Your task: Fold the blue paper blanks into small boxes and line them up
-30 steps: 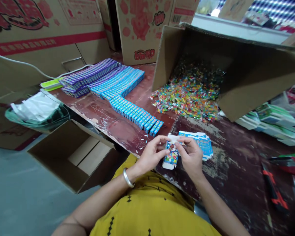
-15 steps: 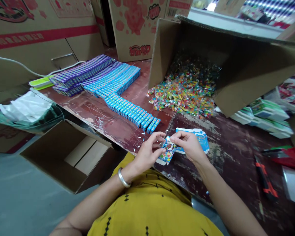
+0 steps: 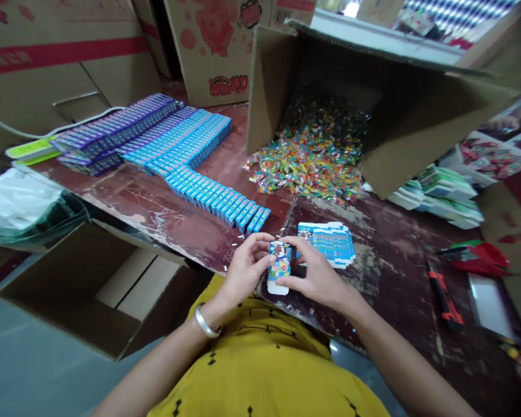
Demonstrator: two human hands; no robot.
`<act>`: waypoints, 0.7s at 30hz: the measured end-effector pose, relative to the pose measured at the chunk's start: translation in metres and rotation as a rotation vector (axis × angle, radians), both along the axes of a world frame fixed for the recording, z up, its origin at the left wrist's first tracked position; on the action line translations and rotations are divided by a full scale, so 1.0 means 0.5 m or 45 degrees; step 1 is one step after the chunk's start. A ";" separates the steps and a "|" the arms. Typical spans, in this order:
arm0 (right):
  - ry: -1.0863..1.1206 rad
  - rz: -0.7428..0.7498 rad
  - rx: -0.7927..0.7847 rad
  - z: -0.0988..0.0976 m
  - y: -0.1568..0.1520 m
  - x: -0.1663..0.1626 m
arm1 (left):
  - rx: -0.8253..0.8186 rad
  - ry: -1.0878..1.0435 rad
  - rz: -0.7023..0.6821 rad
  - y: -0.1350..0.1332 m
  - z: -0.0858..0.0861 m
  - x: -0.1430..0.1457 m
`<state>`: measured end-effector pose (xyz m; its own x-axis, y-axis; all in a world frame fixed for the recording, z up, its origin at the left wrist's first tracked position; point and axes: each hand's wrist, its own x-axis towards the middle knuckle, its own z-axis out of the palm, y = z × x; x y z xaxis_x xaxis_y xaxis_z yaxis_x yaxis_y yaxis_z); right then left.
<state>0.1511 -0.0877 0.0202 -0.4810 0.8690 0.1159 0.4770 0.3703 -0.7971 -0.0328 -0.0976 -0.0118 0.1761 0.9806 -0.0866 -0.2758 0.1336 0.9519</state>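
- We hold the small carton (image 3: 281, 263) upright before us, its long axis pointing away from our body, white flap (image 3: 278, 288) at its near end.
- Left of the carton, our left hand (image 3: 245, 267) grips one edge; right of it, our right hand's (image 3: 318, 278) fingers grip the other, both equally near.
- Beyond the carton, rightward, fanned flat cartons (image 3: 330, 244) lie on the worktop (image 3: 399, 272).
- Farther beyond it, leftward, stand blue boxes (image 3: 215, 194).

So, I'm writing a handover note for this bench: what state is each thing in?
small blue box, held, near end flap sticking out
blue cartons, flattened, overlapping
blue boxes, formed, lined up
purple boxes, stacked
candies, wrapped, loose
candy carton, on its side, open
lower carton, open
red-and-black tool, lying down
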 end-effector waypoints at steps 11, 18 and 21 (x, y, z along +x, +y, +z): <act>-0.536 -0.873 0.478 -0.051 0.354 0.240 | -0.341 -0.029 -0.122 -0.006 -0.020 0.006; -0.621 -0.775 0.581 -0.086 0.424 0.219 | -0.338 -0.093 -0.278 -0.002 -0.027 0.008; -0.581 -0.796 0.646 -0.086 0.436 0.211 | -0.256 -0.055 -0.290 0.005 -0.030 0.012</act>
<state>0.2566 0.1302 -0.0230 -0.0341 0.8830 0.4682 0.9357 0.1928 -0.2954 -0.0268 -0.0952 -0.0270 0.3975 0.8793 -0.2624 -0.2568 0.3811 0.8881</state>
